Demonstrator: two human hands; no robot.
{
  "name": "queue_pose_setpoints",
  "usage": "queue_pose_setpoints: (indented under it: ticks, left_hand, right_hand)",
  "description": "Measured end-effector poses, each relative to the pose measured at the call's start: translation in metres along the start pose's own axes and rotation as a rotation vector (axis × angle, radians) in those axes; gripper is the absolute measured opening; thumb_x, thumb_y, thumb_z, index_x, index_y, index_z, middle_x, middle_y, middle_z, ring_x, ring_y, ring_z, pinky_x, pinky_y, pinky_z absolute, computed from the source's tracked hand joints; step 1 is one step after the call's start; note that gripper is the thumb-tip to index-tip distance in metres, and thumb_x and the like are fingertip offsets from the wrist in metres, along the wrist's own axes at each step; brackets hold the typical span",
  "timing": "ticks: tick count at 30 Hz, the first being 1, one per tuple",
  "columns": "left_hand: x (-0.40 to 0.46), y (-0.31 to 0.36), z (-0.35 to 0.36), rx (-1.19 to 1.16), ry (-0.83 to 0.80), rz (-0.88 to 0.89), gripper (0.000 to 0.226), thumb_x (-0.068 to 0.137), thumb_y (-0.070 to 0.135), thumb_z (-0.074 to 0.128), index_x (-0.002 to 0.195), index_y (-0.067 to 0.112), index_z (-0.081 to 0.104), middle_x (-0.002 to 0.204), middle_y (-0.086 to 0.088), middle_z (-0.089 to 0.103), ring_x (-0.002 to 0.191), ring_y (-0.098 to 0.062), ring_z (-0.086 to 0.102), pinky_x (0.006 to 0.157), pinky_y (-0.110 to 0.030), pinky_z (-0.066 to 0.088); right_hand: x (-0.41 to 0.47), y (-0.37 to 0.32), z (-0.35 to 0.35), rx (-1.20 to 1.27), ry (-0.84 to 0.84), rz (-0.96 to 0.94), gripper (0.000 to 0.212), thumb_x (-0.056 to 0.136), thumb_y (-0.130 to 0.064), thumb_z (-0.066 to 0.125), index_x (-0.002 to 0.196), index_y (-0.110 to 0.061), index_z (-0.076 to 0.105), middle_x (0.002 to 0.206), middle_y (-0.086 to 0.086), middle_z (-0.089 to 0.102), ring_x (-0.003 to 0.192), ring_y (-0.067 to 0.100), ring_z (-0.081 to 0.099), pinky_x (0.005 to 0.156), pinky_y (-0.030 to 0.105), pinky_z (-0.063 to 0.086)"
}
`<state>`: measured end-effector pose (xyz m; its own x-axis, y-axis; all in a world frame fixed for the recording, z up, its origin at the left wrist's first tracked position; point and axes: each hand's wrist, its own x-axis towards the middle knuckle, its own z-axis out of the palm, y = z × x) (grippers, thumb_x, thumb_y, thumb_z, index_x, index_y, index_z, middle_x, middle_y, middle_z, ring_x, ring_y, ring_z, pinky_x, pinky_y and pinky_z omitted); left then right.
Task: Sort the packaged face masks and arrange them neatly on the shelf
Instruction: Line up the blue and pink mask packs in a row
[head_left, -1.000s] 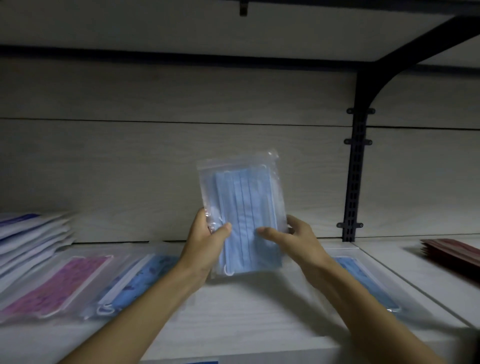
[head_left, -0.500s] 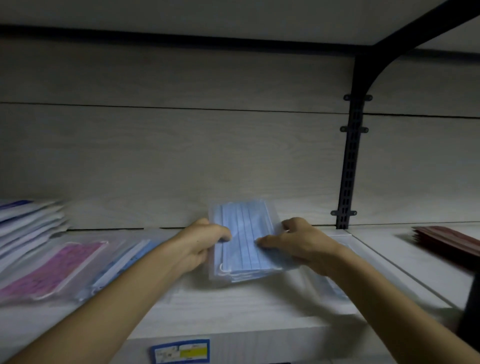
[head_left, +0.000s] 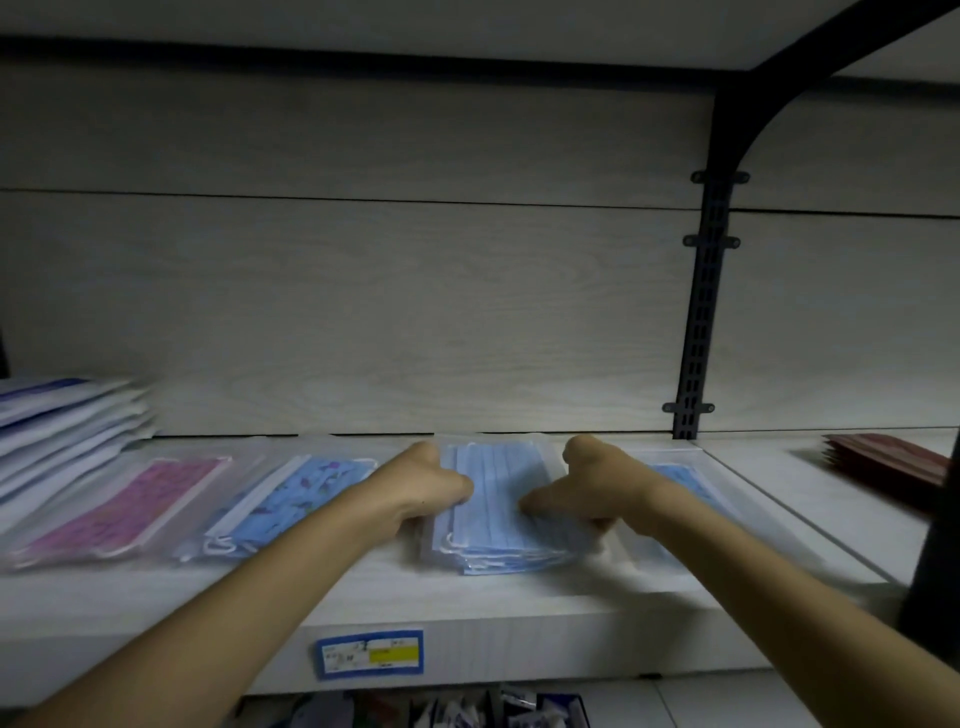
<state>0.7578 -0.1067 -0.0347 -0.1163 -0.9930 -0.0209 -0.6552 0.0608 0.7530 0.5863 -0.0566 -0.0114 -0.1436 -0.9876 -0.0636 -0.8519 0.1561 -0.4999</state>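
A clear pack of plain blue face masks (head_left: 493, 499) lies flat on top of a small pile of the same packs in the middle of the white shelf (head_left: 519, 608). My left hand (head_left: 431, 488) holds its left edge, thumb on top and fingers curled down at the side. At the pack's right edge, my right hand (head_left: 582, 488) has the same hold. To the left lie a blue patterned mask pack (head_left: 291, 493) and a pink patterned mask pack (head_left: 124, 504). Partly behind my right wrist lies another blue pack (head_left: 680, 478).
A slanted stack of white packs (head_left: 62, 431) fills the far left. Dark red packs (head_left: 883, 457) sit on the neighbouring shelf at right, past a black upright bracket (head_left: 701, 312). A blue-and-yellow price label (head_left: 370, 652) is on the shelf's front edge.
Both hands brought the blue mask pack down from upright in the air and laid it flat on the pile on the shelf. The view tilted downward.
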Motion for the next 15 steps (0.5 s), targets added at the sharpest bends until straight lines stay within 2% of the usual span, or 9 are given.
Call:
queue_pose_setpoints:
  ticks: [3, 6, 11, 15]
  left_hand:
    - [-0.001, -0.002, 0.000, 0.083, 0.000, 0.015, 0.033, 0.079, 0.026, 0.061, 0.106, 0.008, 0.056, 0.102, -0.008, 0.064, 0.093, -0.022, 0.063, 0.069, -0.026, 0.046]
    - [-0.005, 0.000, -0.001, 0.190, 0.019, 0.035, 0.030, 0.083, 0.030, 0.059, 0.106, 0.011, 0.053, 0.106, -0.008, 0.061, 0.097, -0.022, 0.060, 0.069, -0.025, 0.042]
    - [-0.012, 0.005, -0.002, 0.269, 0.021, 0.055, 0.021, 0.086, 0.030, 0.057, 0.097, 0.014, 0.051, 0.083, 0.000, 0.054, 0.073, -0.013, 0.052, 0.051, -0.023, 0.034]
    - [-0.016, 0.008, 0.000, 0.304, 0.007, 0.070, 0.022, 0.087, 0.030, 0.054, 0.100, 0.014, 0.047, 0.090, -0.001, 0.054, 0.075, -0.012, 0.050, 0.051, -0.023, 0.034]
  right_hand:
    - [-0.005, -0.001, -0.004, -0.069, 0.015, -0.021, 0.044, 0.084, -0.038, 0.070, 0.108, -0.008, 0.049, 0.102, 0.009, 0.058, 0.079, 0.021, 0.058, 0.059, 0.025, 0.050]
    - [-0.005, -0.001, -0.005, -0.154, 0.040, -0.047, 0.037, 0.084, -0.037, 0.070, 0.097, -0.011, 0.047, 0.097, 0.007, 0.052, 0.065, 0.016, 0.053, 0.044, 0.020, 0.039]
    - [0.000, 0.002, -0.004, -0.164, 0.056, -0.066, 0.030, 0.087, -0.034, 0.065, 0.082, -0.011, 0.045, 0.084, 0.006, 0.053, 0.055, 0.017, 0.054, 0.041, 0.020, 0.040]
    - [0.003, 0.001, -0.003, -0.163, 0.051, -0.063, 0.033, 0.086, -0.031, 0.064, 0.070, -0.013, 0.042, 0.073, 0.005, 0.051, 0.052, 0.019, 0.055, 0.041, 0.020, 0.040]
